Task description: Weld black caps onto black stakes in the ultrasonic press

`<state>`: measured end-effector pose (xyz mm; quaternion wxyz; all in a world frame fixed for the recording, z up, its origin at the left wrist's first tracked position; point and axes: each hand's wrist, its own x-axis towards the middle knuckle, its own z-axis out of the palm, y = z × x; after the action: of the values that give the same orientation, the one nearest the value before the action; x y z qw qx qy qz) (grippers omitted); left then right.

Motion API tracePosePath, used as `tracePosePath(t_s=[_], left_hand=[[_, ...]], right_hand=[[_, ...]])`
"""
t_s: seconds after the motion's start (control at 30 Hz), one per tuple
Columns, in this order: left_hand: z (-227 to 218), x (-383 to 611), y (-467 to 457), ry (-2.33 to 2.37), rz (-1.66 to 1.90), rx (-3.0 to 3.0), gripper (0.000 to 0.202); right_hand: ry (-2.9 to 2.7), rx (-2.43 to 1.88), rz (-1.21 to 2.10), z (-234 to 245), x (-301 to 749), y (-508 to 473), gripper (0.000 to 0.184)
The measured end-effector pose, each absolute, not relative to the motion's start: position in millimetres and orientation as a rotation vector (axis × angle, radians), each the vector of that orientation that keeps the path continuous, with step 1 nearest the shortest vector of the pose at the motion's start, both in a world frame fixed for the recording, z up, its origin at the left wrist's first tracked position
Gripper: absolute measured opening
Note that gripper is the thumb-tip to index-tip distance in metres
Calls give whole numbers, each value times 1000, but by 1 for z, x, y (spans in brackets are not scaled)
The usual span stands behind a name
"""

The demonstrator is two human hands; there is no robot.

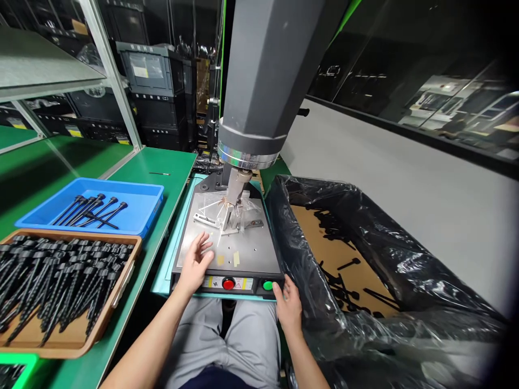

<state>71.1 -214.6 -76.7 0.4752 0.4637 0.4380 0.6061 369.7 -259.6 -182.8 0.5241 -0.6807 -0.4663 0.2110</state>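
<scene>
"Green button [268, 285] just beside the right hand [289, 303], loosely open, apparently empty; metal fixture [226, 219] just beyond the left hand [196, 263], loosely spread, empty."
"Risk?"
"Perhaps a pinch under the tool tip [235, 186], from a stray press."

You've got a green worktable [174, 159] around nine to ten o'clock, with a grey shelf [44, 59] on a pale metal frame [117, 86] at ten and stacked crates [156, 73] in the gloom at eleven. Your two o'clock's a whitish wall [365, 156] topped by dark, shiny glass [377, 59].
</scene>
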Motion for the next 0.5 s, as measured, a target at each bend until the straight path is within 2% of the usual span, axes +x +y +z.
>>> tracePosePath(t_s=[0.1,0.17,0.33,0.5], left_hand=[[-64,82,-203,929,1389,1046,74],[-58,87,-198,864,1373,915,70],[-51,89,-189,677,1360,454,44],[-49,86,-182,568,1351,371,22]], right_hand=[[-1124,-1594,280,-160,357,-261,52],[-1152,-1514,274,-146,344,-261,45],[-1142,-1303,761,-131,301,-250,41],[-1170,-1157,1132,-119,258,-229,39]])
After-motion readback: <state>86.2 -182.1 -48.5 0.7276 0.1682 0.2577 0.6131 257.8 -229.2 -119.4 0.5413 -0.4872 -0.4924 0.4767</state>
